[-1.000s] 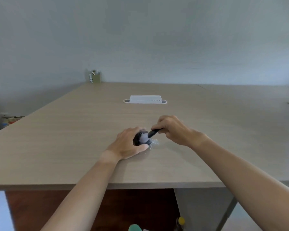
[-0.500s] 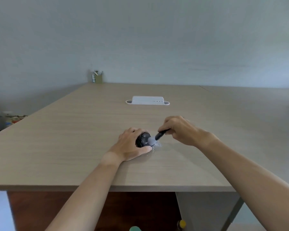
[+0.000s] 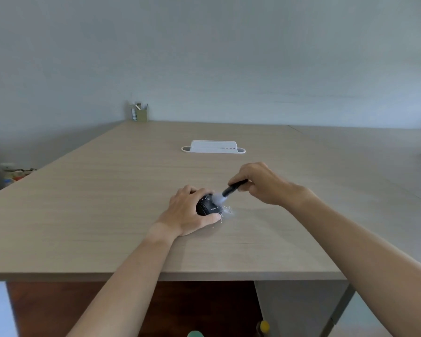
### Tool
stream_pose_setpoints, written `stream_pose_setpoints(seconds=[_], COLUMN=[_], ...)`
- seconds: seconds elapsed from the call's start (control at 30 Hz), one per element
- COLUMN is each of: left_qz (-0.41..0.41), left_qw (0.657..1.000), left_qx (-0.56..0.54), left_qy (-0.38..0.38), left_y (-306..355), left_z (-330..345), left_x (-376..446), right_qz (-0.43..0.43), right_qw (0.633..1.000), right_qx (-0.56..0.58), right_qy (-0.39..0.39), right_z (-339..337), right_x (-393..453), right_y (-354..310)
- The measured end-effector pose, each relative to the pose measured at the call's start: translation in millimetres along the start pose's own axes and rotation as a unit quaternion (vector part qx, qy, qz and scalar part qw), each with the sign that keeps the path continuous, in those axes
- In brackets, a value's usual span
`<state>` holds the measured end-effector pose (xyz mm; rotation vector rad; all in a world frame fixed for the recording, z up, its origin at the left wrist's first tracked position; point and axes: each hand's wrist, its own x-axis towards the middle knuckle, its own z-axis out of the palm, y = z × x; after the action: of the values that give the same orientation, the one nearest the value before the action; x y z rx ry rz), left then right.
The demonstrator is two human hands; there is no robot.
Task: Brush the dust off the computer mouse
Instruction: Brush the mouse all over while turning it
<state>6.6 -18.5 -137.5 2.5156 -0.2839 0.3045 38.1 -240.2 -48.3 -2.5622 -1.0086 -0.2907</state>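
Observation:
A black computer mouse (image 3: 208,207) with white lettering rests on the wooden table (image 3: 107,195), near its middle. My left hand (image 3: 186,212) wraps around its left side and holds it down, hiding much of it. My right hand (image 3: 260,182) grips a small black-handled brush (image 3: 230,190) from the right. The brush's pale bristles touch the top right of the mouse. White dust specks (image 3: 227,210) lie on the table just right of the mouse.
A white cable box (image 3: 213,146) sits farther back on the table. A small pen holder (image 3: 139,113) stands at the far left corner by the wall. The table's front edge runs below my forearms. A yellow-capped bottle (image 3: 263,328) stands on the floor underneath.
The brush tip has swept across the mouse's right side and now rests higher on its top. My left hand has kept its hold.

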Motion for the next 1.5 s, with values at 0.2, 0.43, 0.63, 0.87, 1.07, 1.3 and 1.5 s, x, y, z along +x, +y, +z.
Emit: stream_pose_setpoints(seconds=[0.2, 0.43, 0.63, 0.87, 1.07, 1.3, 1.5], left_qz=[0.038, 0.022, 0.017, 0.006, -0.013, 0.022, 0.008], left_qw=[0.999, 1.0, 0.999, 0.999, 0.999, 1.0, 0.999], left_qx=[0.012, 0.01, 0.021, 0.042, 0.05, -0.011, 0.001], left_qy=[-0.025, -0.008, -0.028, -0.01, 0.013, 0.016, 0.047], left_y=[-1.9, -2.0, -0.9, -0.1, 2.2, 0.9, -2.1], left_z=[-1.4, 0.6, -1.2, -0.8, 0.7, -3.1, 0.0], left_x=[0.0, 1.1, -0.2, 0.4, -1.4, -0.6, -1.2], right_qz=[-0.006, 0.076, 0.044, 0.011, 0.033, -0.023, 0.027], right_qw=[0.996, 0.992, 0.998, 0.998, 0.997, 0.999, 0.995], right_qx=[-0.044, 0.097, 0.022, 0.067, -0.032, 0.012, -0.07], right_qy=[-0.072, 0.019, -0.047, 0.014, -0.059, 0.018, -0.064], right_z=[11.4, 14.3, 21.0, 11.0, 13.7, 15.0, 10.9], right_x=[-4.4, -9.4, -14.2, -4.0, -5.8, 4.6, 13.0], right_y=[3.5, 9.7, 10.0, -5.2, 0.6, -25.5, -18.6])
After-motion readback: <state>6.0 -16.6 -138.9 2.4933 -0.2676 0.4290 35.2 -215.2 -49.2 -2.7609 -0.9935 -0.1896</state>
